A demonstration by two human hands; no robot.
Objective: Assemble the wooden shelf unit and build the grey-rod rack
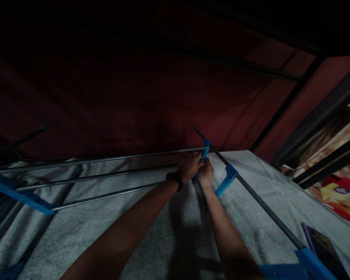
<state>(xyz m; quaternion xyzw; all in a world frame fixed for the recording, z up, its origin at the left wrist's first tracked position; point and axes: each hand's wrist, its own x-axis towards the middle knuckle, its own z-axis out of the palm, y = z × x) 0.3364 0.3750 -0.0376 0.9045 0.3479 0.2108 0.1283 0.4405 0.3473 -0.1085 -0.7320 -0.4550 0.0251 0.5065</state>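
Both hands meet at a blue plastic connector [205, 151] on the right end of a metal tube rack. My left hand [189, 168], with a black band on its wrist, is closed around the connector near the ends of the thin metal tubes [128, 171]. Closed too, my right hand [206, 173] grips the connector's lower part beside the left fingers. The fingers hide the exact joint. Just right of them, a grey pole [259, 202] runs diagonally and carries a blue bracket [228, 179].
A blue crosspiece [20, 192] joins the tubes at left. Grey fuzzy cloth [111, 229] lies underneath. Dark red fabric [163, 105] rises behind. At lower right are a phone [326, 249] and a blue end piece [312, 262]; a red and yellow package [344, 196] lies beyond.
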